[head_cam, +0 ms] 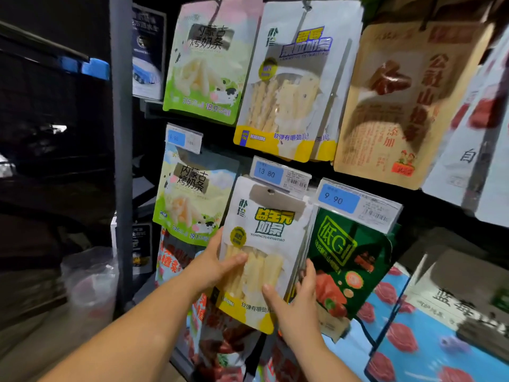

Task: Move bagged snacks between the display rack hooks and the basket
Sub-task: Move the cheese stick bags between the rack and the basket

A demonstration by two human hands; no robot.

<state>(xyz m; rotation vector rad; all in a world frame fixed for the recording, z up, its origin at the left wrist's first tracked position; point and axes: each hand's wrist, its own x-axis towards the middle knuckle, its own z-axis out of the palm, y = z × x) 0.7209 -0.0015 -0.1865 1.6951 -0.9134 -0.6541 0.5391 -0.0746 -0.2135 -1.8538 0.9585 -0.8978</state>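
A person is standing in front of a snack rack (121,161) and is holding a white and yellow milk stick bag (259,238) with both hands. The bag is sitting in the middle of the rack, up against the other bags. There is a small hole in the grey strip at its top, but I cannot tell if a hook is going through it.

The left hand (217,263) is holding the bag at its 9 o'clock side. Its grip is closing on the bag, with the thumb lying across the front and the fingers going behind. The right hand (297,301) is holding the bag at its 4 o'clock side. Its grip is also closing on the bag, with the thumb pressing on the front and the fingers wrapping round the edge.

At 12 o'clock from the bag, a blue price tag (268,173) is showing 13.80. At 3 o'clock, a green bag (347,257) is hanging just beside it, touching the right hand's fingers. At 10 o'clock, a green and white cow bag (190,194) is hanging. Higher up, another white and yellow bag (297,84) and a brown bag (399,106) are hanging. Red bags (220,343) are hanging at 6 o'clock.
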